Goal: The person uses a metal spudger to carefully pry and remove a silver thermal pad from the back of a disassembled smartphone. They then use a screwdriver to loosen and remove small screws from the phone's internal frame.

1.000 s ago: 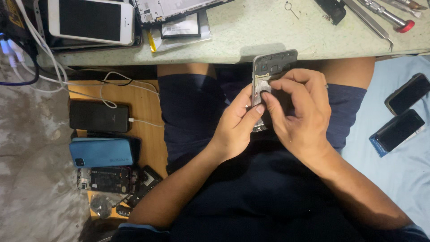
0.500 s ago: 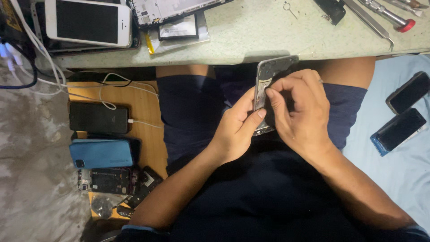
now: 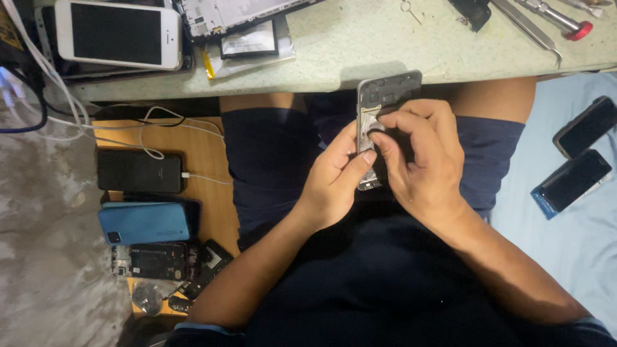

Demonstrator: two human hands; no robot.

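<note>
While the left hand (image 3: 334, 186) grips the opened phone (image 3: 380, 106) by its lower edge, steadying it upright over the lap, the right hand (image 3: 421, 157) is curled over its middle, fingertips pinched on a small part inside; what part is hidden. Held near the tabletop (image 3: 360, 45) edge, the phone faces the camera. No container shows: a white phone (image 3: 117, 33) and tweezers (image 3: 526, 29) lie loose on the tabletop, more phones on a wooden board (image 3: 205, 154) left.
</note>
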